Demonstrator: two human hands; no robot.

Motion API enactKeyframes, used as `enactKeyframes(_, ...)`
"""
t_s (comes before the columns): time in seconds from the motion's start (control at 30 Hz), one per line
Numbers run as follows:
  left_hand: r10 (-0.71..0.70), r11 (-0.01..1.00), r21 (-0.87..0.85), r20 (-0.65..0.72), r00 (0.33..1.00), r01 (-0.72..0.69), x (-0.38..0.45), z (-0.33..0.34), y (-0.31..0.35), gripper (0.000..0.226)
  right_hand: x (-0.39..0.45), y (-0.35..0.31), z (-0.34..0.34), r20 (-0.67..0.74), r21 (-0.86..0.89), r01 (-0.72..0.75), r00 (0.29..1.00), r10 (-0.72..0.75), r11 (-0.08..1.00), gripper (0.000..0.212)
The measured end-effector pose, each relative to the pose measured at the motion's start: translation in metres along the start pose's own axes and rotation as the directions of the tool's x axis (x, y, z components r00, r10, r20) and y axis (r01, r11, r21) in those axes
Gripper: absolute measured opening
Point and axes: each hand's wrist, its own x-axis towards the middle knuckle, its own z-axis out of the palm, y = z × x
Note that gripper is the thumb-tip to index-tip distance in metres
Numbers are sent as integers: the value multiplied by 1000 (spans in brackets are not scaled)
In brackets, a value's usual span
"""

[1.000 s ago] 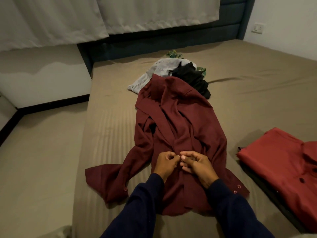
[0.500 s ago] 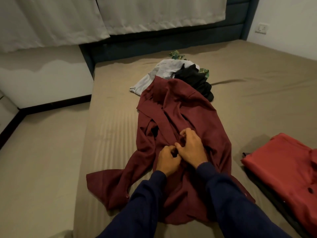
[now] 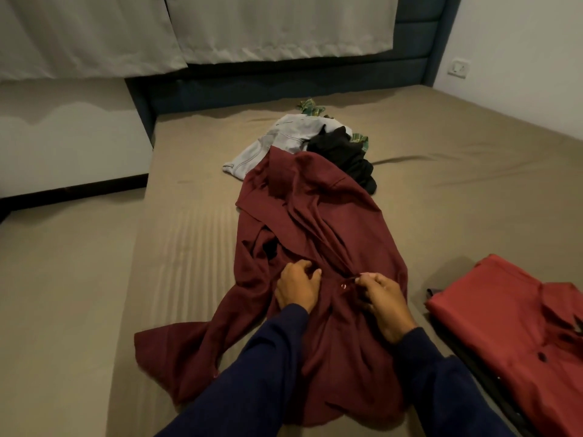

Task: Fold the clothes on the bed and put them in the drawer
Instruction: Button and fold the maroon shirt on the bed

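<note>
The spread shirt (image 3: pixel 318 247) is dark maroon; the folded shirt (image 3: pixel 511 326) is brighter red with dark buttons. The bedsheet (image 3: pixel 176 247) is taupe with faint stripes. The pile holds a pale grey garment (image 3: pixel 277 140), a black one (image 3: pixel 344 152) and green plaid cloth (image 3: pixel 310 107). Both sleeves (image 3: pixel 262 373) are navy.

Pale curtains (image 3: pixel 277 26), dark headboard (image 3: pixel 284 80), white wall (image 3: pixel 520 36), wall socket (image 3: pixel 459 68).

A dark maroon long-sleeved button shirt (image 3: pixel 318 247) lay rumpled and unfolded along the middle of the tan-sheeted bed (image 3: pixel 457 190), collar toward the far end, one sleeve trailing near left. Beyond its collar sat a small heap: a pale grey garment (image 3: pixel 277 140), a black garment (image 3: pixel 344 156) and a green patterned cloth (image 3: pixel 310 107). A folded red shirt (image 3: pixel 511 316) rested at the near right.
</note>
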Motion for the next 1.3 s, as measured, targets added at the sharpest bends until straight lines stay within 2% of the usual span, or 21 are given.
enactKeyframes(0.03,16,1000,24,1,1000,-16,3,0,2,33,-1,1,1,-36,-48,2,999,-4,999,23)
enactKeyframes(0.1,45,995,85,10,999,-46,9,0,7,30,1,-2,6,-116,-359,67,987,-116,931,47)
enactKeyframes(0.17,64,989,131,31,997,-68,17,1,9,27,5,-12,16,-157,-723,122,929,-334,680,51)
enactKeyframes(0.23,76,983,161,64,995,-86,24,3,10,24,13,-19,29,1,-883,253,844,-536,397,39)
enactKeyframes(0.27,81,981,172,79,994,-94,26,4,9,23,20,-20,35,111,-913,306,823,-557,270,39)
enactKeyframes(0.33,86,977,185,93,992,-102,31,5,9,19,34,-21,44,269,-936,346,829,-490,71,38)
enactKeyframes(0.37,90,977,186,89,992,-105,34,6,9,18,41,-23,46,279,-946,323,856,-436,28,34)
enactKeyframes(0.4,95,976,188,81,992,-109,35,7,10,17,46,-25,45,256,-956,290,891,-376,36,31)
enactKeyframes(0.47,104,977,180,74,992,-116,39,8,11,15,55,-31,39,219,-953,270,928,-301,137,27)
enactKeyframes(0.5,107,979,166,70,992,-118,41,8,12,14,59,-32,35,205,-933,281,928,-311,226,22)
enactKeyframes(0.57,103,988,106,60,993,-109,45,8,15,11,64,-35,27,123,-828,292,927,-353,478,12)
enactKeyframes(0.6,92,994,57,56,994,-95,47,8,17,9,65,-36,25,53,-728,281,932,-358,625,11)
enactKeyframes(0.67,53,996,-80,53,997,-49,51,10,20,8,64,-39,22,-52,-457,201,966,-252,866,9)
enactKeyframes(0.73,29,974,-228,70,997,-12,53,13,21,15,59,-41,19,3,-192,92,996,-93,977,15)
enactKeyframes(0.8,4,928,-371,109,994,37,57,15,21,17,58,-41,15,121,-10,-16,992,17,1000,20)
enactKeyframes(0.87,-19,860,-500,164,986,100,58,17,22,16,62,-40,10,174,57,-50,984,39,997,24)
enactKeyframes(0.93,-39,794,-588,204,978,154,59,17,25,13,65,-40,9,186,87,-54,982,37,995,28)
enactKeyframes(1.07,-58,725,-653,258,964,218,57,16,28,12,66,-42,15,193,203,-25,981,-15,979,32)
enactKeyframes(1.17,-54,686,-689,272,961,233,56,11,27,10,60,-49,19,200,326,6,977,-76,945,53)
enactKeyframes(1.23,-56,678,-697,269,962,234,57,9,26,8,51,-53,22,163,266,71,980,-117,961,66)
enactKeyframes(1.3,-56,687,-689,265,963,229,58,7,24,9,43,-49,24,75,30,146,986,-148,989,72)
